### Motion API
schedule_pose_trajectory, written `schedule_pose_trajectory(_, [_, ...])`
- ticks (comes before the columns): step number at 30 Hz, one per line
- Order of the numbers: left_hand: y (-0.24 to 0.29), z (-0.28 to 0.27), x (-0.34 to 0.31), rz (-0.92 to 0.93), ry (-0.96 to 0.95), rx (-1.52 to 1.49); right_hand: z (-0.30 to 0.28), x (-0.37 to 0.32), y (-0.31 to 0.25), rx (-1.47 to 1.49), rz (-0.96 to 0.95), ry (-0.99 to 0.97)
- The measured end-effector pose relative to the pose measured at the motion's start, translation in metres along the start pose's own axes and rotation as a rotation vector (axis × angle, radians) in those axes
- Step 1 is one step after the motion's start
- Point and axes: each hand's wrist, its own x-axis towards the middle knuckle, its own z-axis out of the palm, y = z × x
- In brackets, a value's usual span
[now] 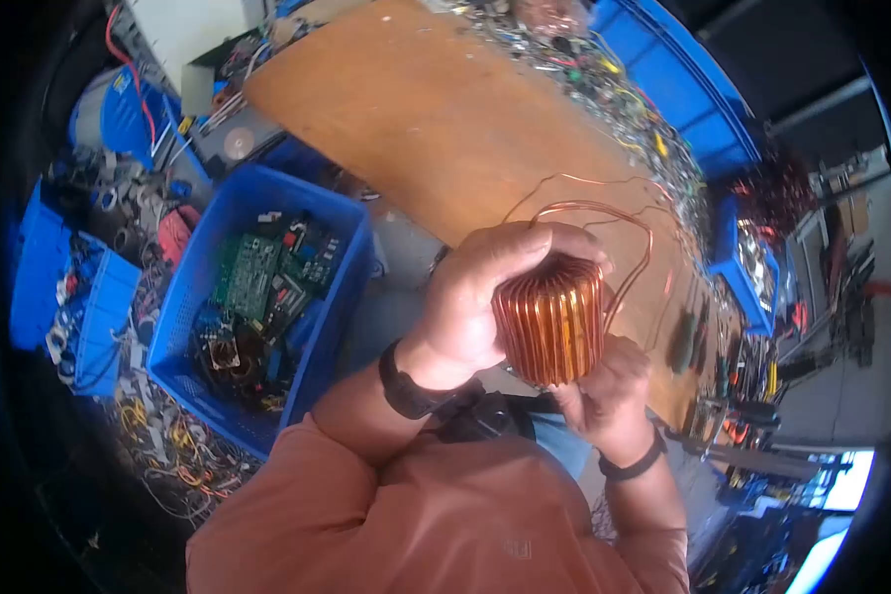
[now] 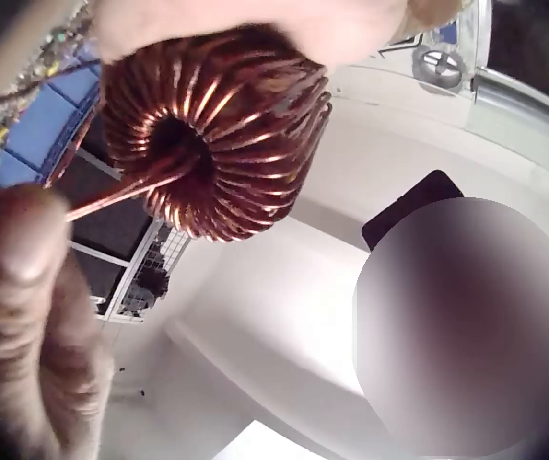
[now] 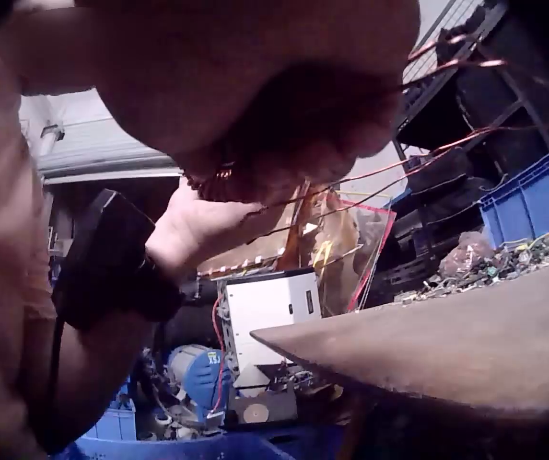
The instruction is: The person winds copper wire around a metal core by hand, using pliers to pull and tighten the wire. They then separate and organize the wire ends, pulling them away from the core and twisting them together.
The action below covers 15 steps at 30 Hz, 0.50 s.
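A copper-wound toroid coil is held up before the chest. My left hand grips it, fingers curved over its far side and thumb along the top. In the left wrist view the coil shows its centre hole, with a copper wire coming out of it. My right hand pinches that wire close beside the coil, thumb and fingers bent. Loose copper wire loops out beyond the coil over the table. In the right wrist view the right hand covers most of the coil.
A brown tabletop lies ahead, with a heap of scrap wire and parts along its far edge. A blue crate of circuit boards stands at left. Hand tools lie at right, and more blue bins stand behind.
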Motion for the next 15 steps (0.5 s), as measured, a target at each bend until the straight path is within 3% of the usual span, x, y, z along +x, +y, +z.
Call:
schedule_pose_trajectory(3, [0.037,-0.023,-0.006,0.028,0.027,-0.059,0.006,0.024,-0.002,-0.084,-0.04,-0.106])
schedule_pose_trajectory(4, [0.048,-0.026,-0.008,0.069,0.08,-0.001,0.012,0.03,0.001,-0.102,-0.103,-0.041])
schedule_pose_trajectory(10, [0.094,-0.032,-0.015,0.135,0.318,-0.164,0.046,0.074,-0.002,-0.053,-0.142,-0.066])
schedule_pose_trajectory(15, [0.112,-0.032,-0.022,0.319,0.511,0.25,0.065,0.091,-0.004,0.063,-0.11,-0.086])
